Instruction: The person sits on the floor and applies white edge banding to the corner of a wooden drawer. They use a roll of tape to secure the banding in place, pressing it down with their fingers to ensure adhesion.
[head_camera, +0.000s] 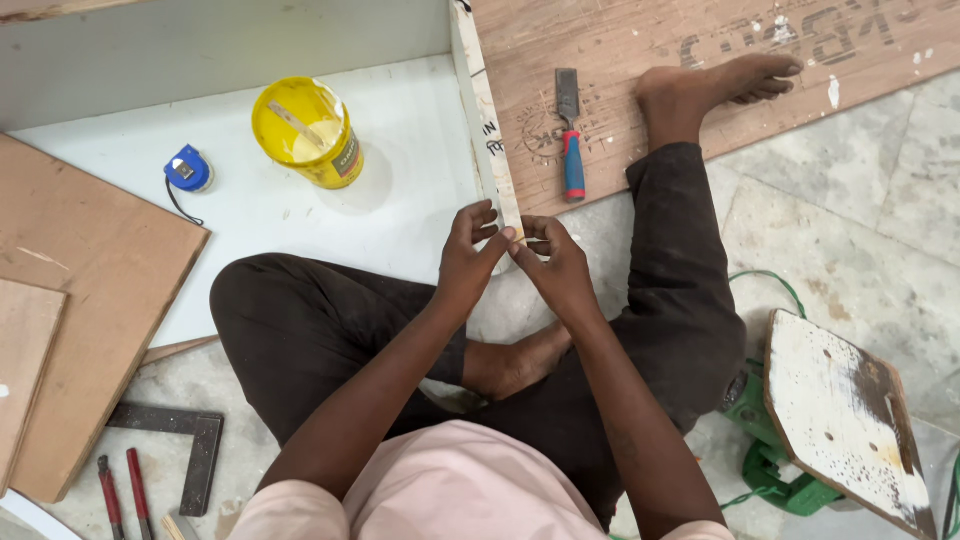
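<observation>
Marble floor, person cross-legged: left hand (468, 255) and right hand (556, 262) both pinch the near end of a thin white edge strip (484, 120) on the white panel (400, 180) edge; looks light, bendy, best gripped by its end.

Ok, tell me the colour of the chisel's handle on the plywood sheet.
Red and blue, seen in the head view: chisel lying on the plywood sheet.

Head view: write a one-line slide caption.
Seated cross-legged, left hand and right hand pinch the white panel's edge, chisel nearby.
</observation>
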